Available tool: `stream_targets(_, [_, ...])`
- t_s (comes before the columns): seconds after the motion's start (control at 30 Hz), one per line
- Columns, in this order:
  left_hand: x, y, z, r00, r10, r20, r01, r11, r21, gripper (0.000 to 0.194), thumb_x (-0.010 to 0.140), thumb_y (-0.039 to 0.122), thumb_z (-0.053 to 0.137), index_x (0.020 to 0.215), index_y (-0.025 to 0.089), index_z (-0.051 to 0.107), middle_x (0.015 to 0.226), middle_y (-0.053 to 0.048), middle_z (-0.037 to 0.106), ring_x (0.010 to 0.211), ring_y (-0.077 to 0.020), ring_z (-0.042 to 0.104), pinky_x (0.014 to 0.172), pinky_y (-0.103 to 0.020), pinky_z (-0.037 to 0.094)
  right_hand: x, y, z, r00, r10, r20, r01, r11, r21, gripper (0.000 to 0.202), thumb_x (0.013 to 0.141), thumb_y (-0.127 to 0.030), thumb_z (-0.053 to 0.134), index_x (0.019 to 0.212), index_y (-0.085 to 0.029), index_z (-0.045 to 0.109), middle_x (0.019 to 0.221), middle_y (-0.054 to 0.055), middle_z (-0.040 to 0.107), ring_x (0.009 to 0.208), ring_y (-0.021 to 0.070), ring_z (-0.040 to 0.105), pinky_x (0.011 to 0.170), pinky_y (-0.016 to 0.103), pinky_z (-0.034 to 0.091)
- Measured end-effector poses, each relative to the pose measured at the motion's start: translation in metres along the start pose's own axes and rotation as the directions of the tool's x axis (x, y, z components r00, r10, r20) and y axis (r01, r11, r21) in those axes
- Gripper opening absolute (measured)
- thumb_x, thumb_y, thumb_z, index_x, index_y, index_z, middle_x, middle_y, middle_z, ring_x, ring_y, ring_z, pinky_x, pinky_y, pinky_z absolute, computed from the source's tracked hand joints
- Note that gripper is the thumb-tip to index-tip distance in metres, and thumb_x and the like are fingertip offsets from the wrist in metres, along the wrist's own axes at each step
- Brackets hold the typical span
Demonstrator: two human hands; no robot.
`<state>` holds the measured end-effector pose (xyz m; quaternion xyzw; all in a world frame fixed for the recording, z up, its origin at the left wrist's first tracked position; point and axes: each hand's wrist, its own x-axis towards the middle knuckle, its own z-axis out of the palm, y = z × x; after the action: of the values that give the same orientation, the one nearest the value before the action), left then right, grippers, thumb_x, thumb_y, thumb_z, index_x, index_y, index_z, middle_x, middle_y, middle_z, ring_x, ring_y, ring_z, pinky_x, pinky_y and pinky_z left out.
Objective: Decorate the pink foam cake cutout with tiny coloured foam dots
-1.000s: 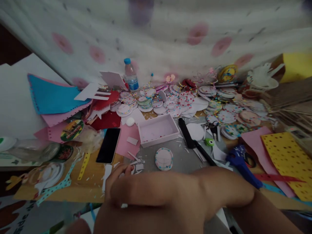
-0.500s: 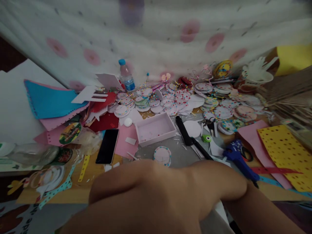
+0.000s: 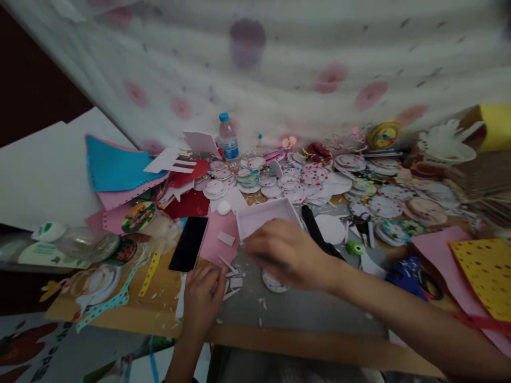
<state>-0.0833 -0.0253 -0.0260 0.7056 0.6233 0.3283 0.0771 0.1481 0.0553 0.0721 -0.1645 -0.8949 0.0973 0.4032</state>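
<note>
My right hand [image 3: 283, 250] is over the front of the pale open box [image 3: 293, 209], its fingers bent together and blurred by motion; what they hold, if anything, is too unclear to tell. Just below it, a round white card with a dotted rim [image 3: 273, 283] is partly covered. My left hand [image 3: 205, 290] rests near the table's front, fingers curled, beside small white paper scraps [image 3: 235, 283]. Its fingertips hide anything between them. A black phone [image 3: 188, 243] lies just above that hand, next to pink paper [image 3: 215, 236] with a small white rectangle [image 3: 226, 238] on it.
Many decorated round cards [image 3: 315, 175] are heaped along the back by a water bottle [image 3: 228, 139]. To the right are a black tool [image 3: 313, 223], a green punch [image 3: 355, 248], a blue glue gun [image 3: 405, 274] and yellow dotted paper [image 3: 485, 266]. Clear bottles [image 3: 90, 242] lie left.
Both hands, crossed in front of the camera before, are now apart: the left by the scraps, the right over the box. The view has shifted, so the table sits lower and further right.
</note>
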Motion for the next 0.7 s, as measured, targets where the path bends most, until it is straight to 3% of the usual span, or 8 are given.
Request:
stream_targets(0.07, [0.002, -0.003, 0.000, 0.997, 0.078, 0.020, -0.079, 0.994, 0.075, 0.014, 0.089, 0.023, 0.056, 0.085, 0.017, 0.068, 0.101, -0.009, 0.063, 0.091, -0.0218, 0.060, 0.082, -0.041, 0.050, -0.021, 0.028, 0.000, 0.948, 0.304, -0.090, -0.294, 0.949, 0.113, 0.008, 0.090, -0.021, 0.057, 0.097, -0.019, 0.057, 0.084, 0.003, 0.065, 0.078, 0.0136, 0.061, 0.070, 0.026, 0.050])
stream_targets(0.13, [0.007, 0.000, 0.001, 0.990, 0.140, 0.014, -0.141, 0.983, 0.115, 0.020, 0.087, 0.016, 0.051, 0.098, 0.018, 0.068, 0.112, -0.012, 0.061, 0.102, -0.0258, 0.057, 0.087, -0.044, 0.048, -0.042, 0.049, 0.004, 0.845, 0.521, -0.119, -0.495, 0.847, 0.191, 0.010, 0.087, -0.028, 0.062, 0.093, -0.020, 0.059, 0.085, 0.003, 0.066, 0.079, 0.0145, 0.063, 0.073, 0.027, 0.051])
stream_targets(0.2, [0.013, 0.007, 0.005, 0.985, 0.174, 0.012, -0.174, 0.981, 0.089, 0.038, 0.086, 0.010, 0.046, 0.121, 0.017, 0.059, 0.124, -0.014, 0.057, 0.114, -0.0271, 0.053, 0.094, -0.046, 0.046, -0.059, 0.059, 0.008, 0.763, 0.639, -0.100, -0.608, 0.761, 0.224, 0.014, 0.086, -0.034, 0.064, 0.088, -0.021, 0.059, 0.083, 0.002, 0.066, 0.078, 0.0157, 0.064, 0.072, 0.028, 0.052])
stream_targets(0.27, [0.021, 0.017, 0.011, 0.978, 0.209, 0.029, -0.210, 0.976, 0.051, 0.046, 0.086, 0.007, 0.043, 0.131, 0.018, 0.052, 0.129, -0.013, 0.055, 0.120, -0.0256, 0.051, 0.099, -0.045, 0.044, -0.070, 0.059, 0.013, 0.726, 0.685, -0.068, -0.659, 0.720, 0.215, 0.016, 0.085, -0.036, 0.063, 0.085, -0.021, 0.059, 0.079, 0.002, 0.067, 0.073, 0.0161, 0.065, 0.067, 0.028, 0.053])
stream_targets(0.37, [0.031, 0.029, 0.025, 0.959, 0.278, 0.058, -0.280, 0.960, 0.021, 0.043, 0.090, 0.012, 0.047, 0.132, 0.020, 0.052, 0.134, -0.011, 0.055, 0.126, -0.0256, 0.048, 0.104, -0.046, 0.041, -0.079, 0.047, 0.018, 0.713, 0.700, -0.040, -0.684, 0.707, 0.179, 0.014, 0.086, -0.035, 0.062, 0.085, -0.021, 0.060, 0.076, 0.001, 0.067, 0.070, 0.0159, 0.065, 0.063, 0.027, 0.053])
stream_targets(0.47, [0.035, 0.033, 0.039, 0.942, 0.323, 0.088, -0.323, 0.946, -0.018, 0.034, 0.092, 0.014, 0.050, 0.124, 0.020, 0.059, 0.120, -0.008, 0.066, 0.126, -0.0275, 0.048, 0.103, -0.048, 0.044, -0.085, 0.035, 0.019, 0.720, 0.694, -0.024, -0.684, 0.714, 0.149, 0.013, 0.086, -0.034, 0.062, 0.084, -0.021, 0.060, 0.075, 0.001, 0.067, 0.069, 0.0160, 0.065, 0.062, 0.027, 0.052])
stream_targets(0.57, [0.033, 0.031, 0.049, 0.944, 0.329, 0.021, -0.327, 0.942, -0.076, 0.031, 0.093, 0.009, 0.047, 0.116, 0.021, 0.065, 0.104, -0.006, 0.073, 0.124, -0.0265, 0.051, 0.100, -0.048, 0.047, -0.087, 0.033, 0.018, 0.734, 0.678, -0.033, -0.671, 0.732, 0.118, 0.012, 0.084, -0.032, 0.064, 0.079, -0.021, 0.061, 0.074, 0.002, 0.068, 0.069, 0.0170, 0.065, 0.063, 0.028, 0.052])
stream_targets(0.7, [0.029, 0.028, 0.056, 0.944, 0.325, -0.057, -0.330, 0.934, -0.134, 0.034, 0.092, 0.006, 0.046, 0.114, 0.021, 0.067, 0.103, -0.006, 0.073, 0.123, -0.0257, 0.051, 0.099, -0.048, 0.050, -0.082, 0.043, 0.021, 0.756, 0.652, -0.055, -0.649, 0.758, 0.063, 0.007, 0.083, -0.024, 0.063, 0.077, -0.021, 0.062, 0.077, 0.003, 0.069, 0.073, 0.0184, 0.065, 0.067, 0.030, 0.051])
